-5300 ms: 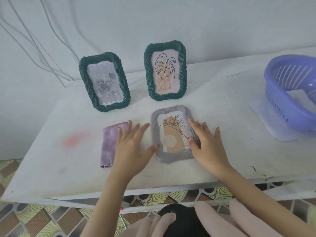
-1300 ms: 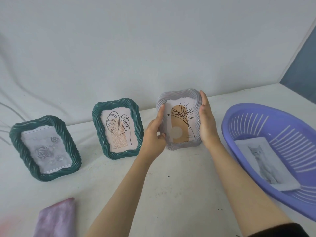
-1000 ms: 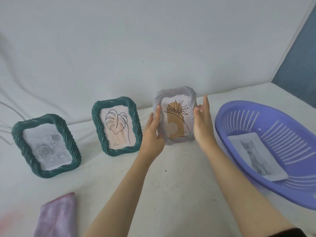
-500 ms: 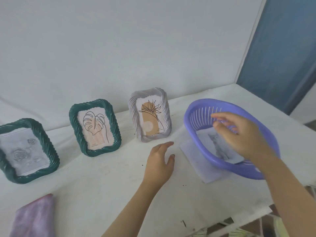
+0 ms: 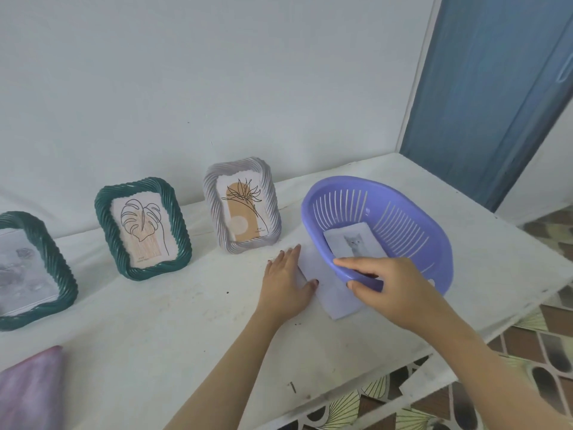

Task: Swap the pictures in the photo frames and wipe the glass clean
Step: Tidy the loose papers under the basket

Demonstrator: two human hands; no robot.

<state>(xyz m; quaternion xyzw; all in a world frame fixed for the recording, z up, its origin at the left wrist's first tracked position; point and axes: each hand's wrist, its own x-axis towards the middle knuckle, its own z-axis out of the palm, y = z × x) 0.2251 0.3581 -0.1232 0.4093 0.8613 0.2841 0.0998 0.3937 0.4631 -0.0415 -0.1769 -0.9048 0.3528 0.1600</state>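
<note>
open tabletop (image 5: 155, 336) between cloth (image 5: 28, 392) and left hand (image 5: 286, 283), frames (image 5: 142, 228) lining wall (image 5: 217, 88); basket (image 5: 403, 218) at right

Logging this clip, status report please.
Right hand grips purple basket by near rim. Left hand flat on white sheet under it. Cat photo inside basket. Nothing blocking.

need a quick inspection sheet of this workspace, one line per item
surface: white table, scuffed, with small dark specks
job's things: green rose frame, green leaf frame and grey frame stand upright in a row by the wall; cat picture lies in the purple basket; pink cloth at near left
clutter: white sheet under the basket
hands: left hand flat on the sheet; right hand grips the basket's near rim
cables: nothing seen
surroundings: white wall, blue door at right, patterned floor tiles
</note>
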